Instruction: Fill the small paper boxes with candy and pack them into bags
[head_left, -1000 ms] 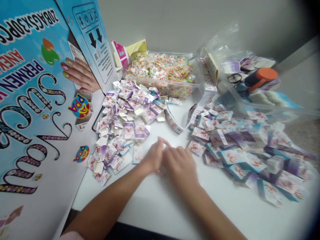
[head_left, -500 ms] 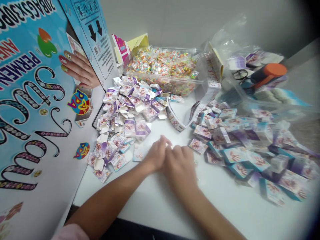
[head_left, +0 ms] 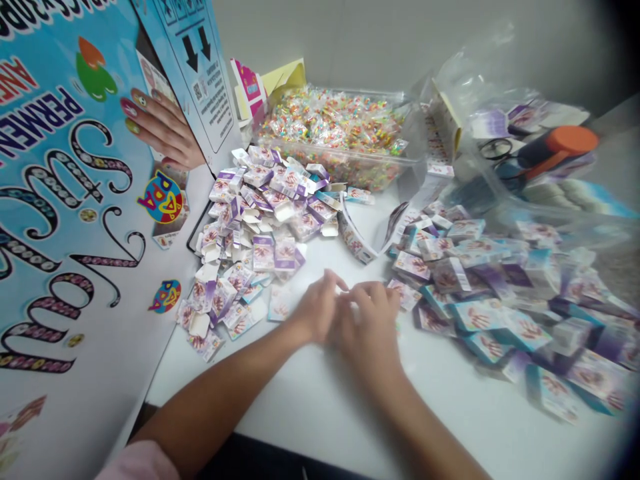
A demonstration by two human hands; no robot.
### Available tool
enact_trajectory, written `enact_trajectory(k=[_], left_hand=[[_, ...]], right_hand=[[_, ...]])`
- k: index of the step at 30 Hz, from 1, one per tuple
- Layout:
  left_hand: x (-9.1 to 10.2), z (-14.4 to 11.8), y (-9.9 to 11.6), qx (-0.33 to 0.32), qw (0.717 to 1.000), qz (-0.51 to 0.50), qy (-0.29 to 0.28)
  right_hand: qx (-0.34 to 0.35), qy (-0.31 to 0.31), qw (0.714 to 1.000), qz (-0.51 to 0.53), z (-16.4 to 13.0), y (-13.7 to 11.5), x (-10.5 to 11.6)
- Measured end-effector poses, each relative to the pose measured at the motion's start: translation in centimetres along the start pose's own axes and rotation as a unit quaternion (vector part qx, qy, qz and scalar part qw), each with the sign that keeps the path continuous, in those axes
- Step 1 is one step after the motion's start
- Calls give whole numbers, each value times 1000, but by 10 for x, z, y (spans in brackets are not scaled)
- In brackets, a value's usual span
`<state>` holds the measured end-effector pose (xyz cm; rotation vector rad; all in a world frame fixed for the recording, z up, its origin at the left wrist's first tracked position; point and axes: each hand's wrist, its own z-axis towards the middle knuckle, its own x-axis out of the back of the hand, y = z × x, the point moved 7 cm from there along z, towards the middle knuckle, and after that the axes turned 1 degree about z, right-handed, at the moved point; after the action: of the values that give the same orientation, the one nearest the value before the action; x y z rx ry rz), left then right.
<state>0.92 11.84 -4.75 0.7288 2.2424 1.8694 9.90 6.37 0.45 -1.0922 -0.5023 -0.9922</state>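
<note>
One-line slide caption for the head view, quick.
Left hand and right hand close together between two piles of small boxes, a tub of colourful packets behind.

Your table [head_left: 310,407] is white, with a smooth, plain top that takes a soft sheen from the light. Behind the table, you face a plain grey wall [head_left: 370,40] that darkens toward the right. Beyond the table's right side, you can make out a paler grey surface [head_left: 623,120] with a slanting upper edge, and below that a blurred brownish patch [head_left: 627,267]; whether it is floor, you cannot tell. Past the table's near edge, you see a dark area [head_left: 260,460]. Light around the table is even and muted.
</note>
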Motion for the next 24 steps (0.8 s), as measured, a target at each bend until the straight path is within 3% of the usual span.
enact_trajectory(k=[10, 14, 18, 20, 24], left_hand=[[-1, 4, -9, 21, 996, -83, -6], [-2, 7, -9, 6, 993, -117, -13], [5, 8, -4, -29, 992, -121, 36], [7, 7, -3, -29, 989, -137, 52], [7, 0, 1, -20, 986, -159, 55]], right_hand=[[-20, -70, 975, 211, 12, 15, 2], [-96, -138, 926, 338, 18, 28, -2], [-195, -188, 870, 412, 16, 37, -9], [-227, -177, 861, 420, 15, 42, -10], [-297, -89, 840, 445, 12, 58, -10]])
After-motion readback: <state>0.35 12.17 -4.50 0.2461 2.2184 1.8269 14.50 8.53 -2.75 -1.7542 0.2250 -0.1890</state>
